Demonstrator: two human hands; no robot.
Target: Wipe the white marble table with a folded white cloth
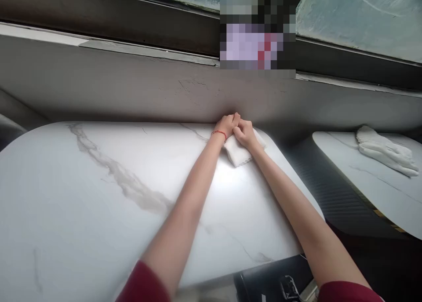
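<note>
Both my arms reach far across a white marble table (99,196) to its back edge by the wall. My left hand (228,124), with a red string at the wrist, and my right hand (244,133) lie side by side on a folded white cloth (238,156). The fingers of both hands are curled down onto the cloth and press it against the tabletop, close to the grey wall. Part of the cloth shows below and right of the hands.
A grey wall ledge (132,86) and a dark window frame (132,20) run behind the table. A second marble table (379,187) at the right carries another white cloth (384,150). A dark gap with a ribbed seat (323,192) separates the tables.
</note>
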